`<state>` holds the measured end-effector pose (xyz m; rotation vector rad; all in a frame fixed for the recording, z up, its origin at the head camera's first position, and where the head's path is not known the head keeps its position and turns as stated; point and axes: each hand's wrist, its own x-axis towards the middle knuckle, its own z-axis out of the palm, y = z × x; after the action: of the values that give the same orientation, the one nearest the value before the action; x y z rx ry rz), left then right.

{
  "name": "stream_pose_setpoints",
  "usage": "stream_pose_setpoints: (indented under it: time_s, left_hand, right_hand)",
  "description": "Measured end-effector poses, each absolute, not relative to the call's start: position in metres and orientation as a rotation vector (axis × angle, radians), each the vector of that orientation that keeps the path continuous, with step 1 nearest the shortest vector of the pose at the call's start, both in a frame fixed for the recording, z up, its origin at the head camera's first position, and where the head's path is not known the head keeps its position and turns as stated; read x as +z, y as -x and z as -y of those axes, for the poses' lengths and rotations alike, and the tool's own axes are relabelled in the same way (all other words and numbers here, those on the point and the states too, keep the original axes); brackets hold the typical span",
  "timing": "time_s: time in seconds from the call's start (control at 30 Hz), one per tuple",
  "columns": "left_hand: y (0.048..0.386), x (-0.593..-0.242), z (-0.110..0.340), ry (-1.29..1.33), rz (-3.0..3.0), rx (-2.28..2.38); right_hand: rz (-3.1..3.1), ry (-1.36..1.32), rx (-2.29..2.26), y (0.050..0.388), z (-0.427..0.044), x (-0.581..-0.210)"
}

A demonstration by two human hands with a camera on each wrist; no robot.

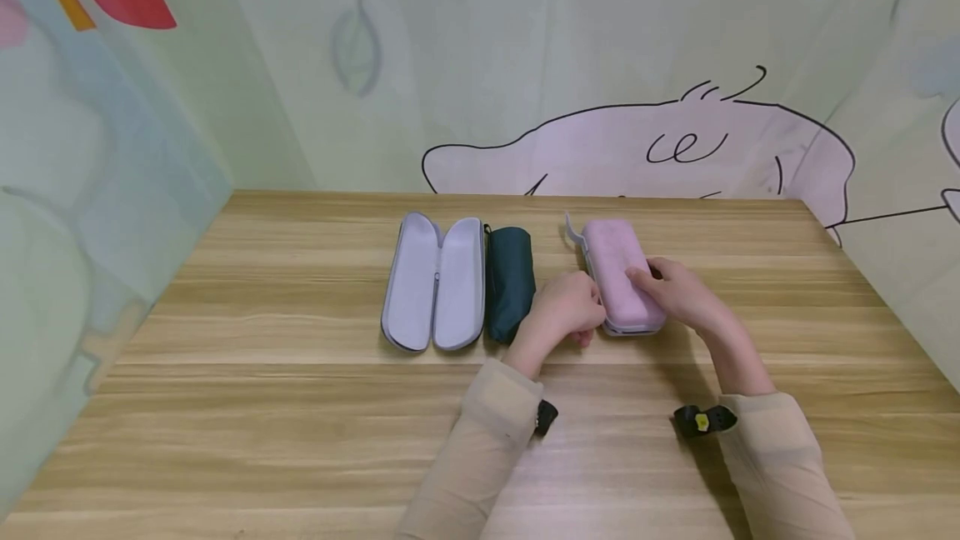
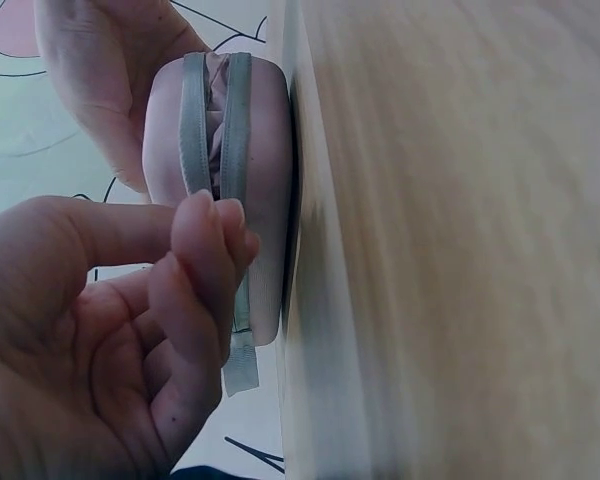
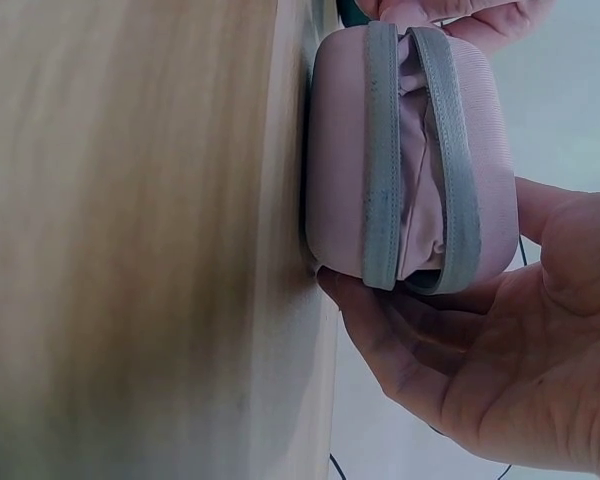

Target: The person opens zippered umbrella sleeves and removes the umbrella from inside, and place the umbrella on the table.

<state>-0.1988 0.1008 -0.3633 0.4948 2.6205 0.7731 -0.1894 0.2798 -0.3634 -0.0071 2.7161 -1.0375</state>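
Note:
A pink zip case [image 1: 617,273] lies on the table with a grey strap loop at its far end. My right hand [image 1: 681,294] grips its right side, the thumb on top and fingers down the side. On the left side, my left hand [image 1: 566,307] has thumb and fingertips pinched together at the grey zipper [image 2: 238,130]; the pull itself is hidden behind them. In the right wrist view the zipper gapes at the near end, and pink lining [image 3: 420,190] shows inside.
Left of the hands, an unfolded case [image 1: 411,298] with a pale lavender inside lies flat. Between it and my left hand is a dark green rounded pouch-like item [image 1: 510,282] with a small cord. A printed cloth [image 1: 300,65] hangs behind the wooden table [image 1: 262,423].

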Motion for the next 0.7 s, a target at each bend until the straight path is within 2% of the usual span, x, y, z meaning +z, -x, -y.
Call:
stream_pose_setpoints:
  time_s: [0.7]
  left_hand:
    - [0.1975,-0.3642,-0.1026,-0.468,-2.645,0.804]
  right_hand:
    - [-2.691,0.007,-1.056,0.1886,-0.2805,-0.3631]
